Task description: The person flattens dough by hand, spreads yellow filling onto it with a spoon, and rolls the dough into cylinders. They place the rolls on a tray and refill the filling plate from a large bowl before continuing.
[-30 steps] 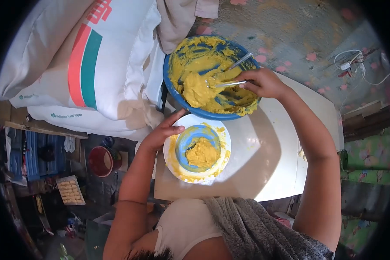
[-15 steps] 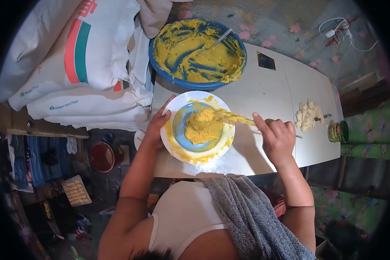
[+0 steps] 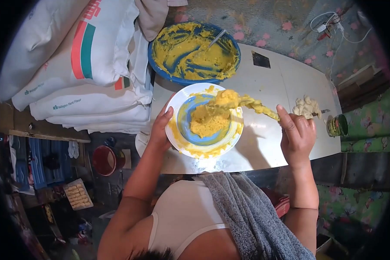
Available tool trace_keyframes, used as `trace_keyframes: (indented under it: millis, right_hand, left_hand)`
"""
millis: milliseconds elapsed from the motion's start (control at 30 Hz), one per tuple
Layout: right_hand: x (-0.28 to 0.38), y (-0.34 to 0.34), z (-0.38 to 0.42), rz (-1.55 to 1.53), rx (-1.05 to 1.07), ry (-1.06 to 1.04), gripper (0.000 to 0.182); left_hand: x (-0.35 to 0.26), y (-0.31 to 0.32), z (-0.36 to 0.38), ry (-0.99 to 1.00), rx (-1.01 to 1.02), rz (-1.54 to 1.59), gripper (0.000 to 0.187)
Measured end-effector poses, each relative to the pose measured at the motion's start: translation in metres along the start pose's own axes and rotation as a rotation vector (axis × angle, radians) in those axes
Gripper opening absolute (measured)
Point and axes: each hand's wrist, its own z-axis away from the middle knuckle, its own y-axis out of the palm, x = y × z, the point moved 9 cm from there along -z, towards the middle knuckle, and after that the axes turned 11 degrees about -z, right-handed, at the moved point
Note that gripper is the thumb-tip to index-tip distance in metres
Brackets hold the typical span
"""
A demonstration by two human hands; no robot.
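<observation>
1. yellow dough [image 3: 209, 119] lies heaped in the white plate [image 3: 184, 147], which has a blue centre and sits on the white tabletop [image 3: 264, 143].
2. left hand [image 3: 160, 128] rests on the plate's left rim, its grip closed round the edge with the thumb over the top.
3. right hand [image 3: 297, 136], to the right of the plate and raised above the tabletop, has its grip closed on a dough-coated utensil [image 3: 258, 106]; its handle is hidden in the hand, so i cannot tell what kind it is.
4. the utensil's far end sits at the top of the dough heap, over the plate's upper right part.
5. beyond the plate stands a blue basin [image 3: 158, 60] smeared with yellow dough, a metal spoon [image 3: 214, 40] leaning inside it.
6. left of the plate and basin, white flour sacks [image 3: 86, 86] are stacked.
7. far right of the plate, a pale dough lump [image 3: 307, 107] lies on the tabletop, a small green jar [image 3: 337, 125] just beside it.
8. a grey towel [image 3: 251, 216] hangs over the person's shoulder, nearer than the plate.
</observation>
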Motion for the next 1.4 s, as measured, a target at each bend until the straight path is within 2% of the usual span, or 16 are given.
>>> trace_keyframes:
  millis: [67,200,267,333,400,433,500,533,600,700,833,900,933,1033,1167,1400]
  right_hand:
    - [-0.001,-0.01,-0.005,0.047,-0.014,-0.027,0.049]
    - [-0.006,-0.023,-0.007,-0.07,-0.145,0.035,0.051]
    - [-0.001,0.007,-0.005,0.083,0.139,0.0,0.05]
    - [-0.005,0.01,-0.001,0.075,0.148,0.004,0.048]
    - [-0.012,-0.002,0.002,-0.076,0.006,0.063,0.045]
    - [-0.011,-0.003,0.001,-0.079,0.01,0.065,0.045]
    - [-0.01,0.007,-0.009,-0.014,0.171,0.049,0.041]
    - [-0.011,0.006,-0.013,-0.013,0.171,0.05,0.041]
    - [-0.028,0.017,-0.018,-0.256,0.258,0.252,0.035]
    - [-0.039,0.045,-0.024,-0.38,0.371,0.303,0.034]
    - [-0.036,0.053,-0.027,-0.391,0.277,0.231,0.037]
    - [-0.025,0.055,-0.019,-0.148,0.356,0.06,0.047]
    - [-0.022,0.059,-0.015,-0.148,0.36,0.06,0.047]
    - [-0.02,0.071,0.013,-0.212,0.228,0.101,0.061]
    - [-0.018,0.084,0.06,-0.273,0.095,0.194,0.068]
    - [-0.034,0.081,0.097,-0.231,0.096,0.271,0.068]
  left_hand:
    - [-0.003,0.002,-0.001,0.004,0.022,0.032,0.056]
    - [-0.003,0.004,-0.003,-0.016,0.008,0.045,0.055]
    - [0.0,0.005,-0.003,0.006,0.014,0.048,0.055]
    - [-0.003,0.007,-0.008,0.031,0.027,0.049,0.055]
    - [-0.001,0.008,-0.005,0.027,0.019,0.046,0.054]
    - [0.001,0.007,-0.004,0.023,0.016,0.047,0.054]
    - [0.003,0.005,-0.008,0.022,-0.021,0.045,0.055]
    - [0.003,0.005,-0.009,0.022,-0.02,0.045,0.055]
    - [0.003,0.006,-0.008,0.045,-0.005,0.002,0.06]
    - [0.002,0.005,-0.005,0.028,-0.026,0.091,0.056]
    - [-0.002,-0.003,-0.004,0.072,-0.035,0.08,0.056]
    - [-0.003,-0.01,-0.004,0.088,-0.061,0.083,0.055]
    - [-0.003,-0.011,-0.004,0.086,-0.063,0.086,0.055]
    - [0.005,-0.013,0.002,0.031,-0.091,0.149,0.053]
    - [0.016,-0.012,0.003,-0.053,-0.076,0.274,0.05]
    - [0.023,-0.006,0.009,-0.087,-0.085,0.282,0.049]
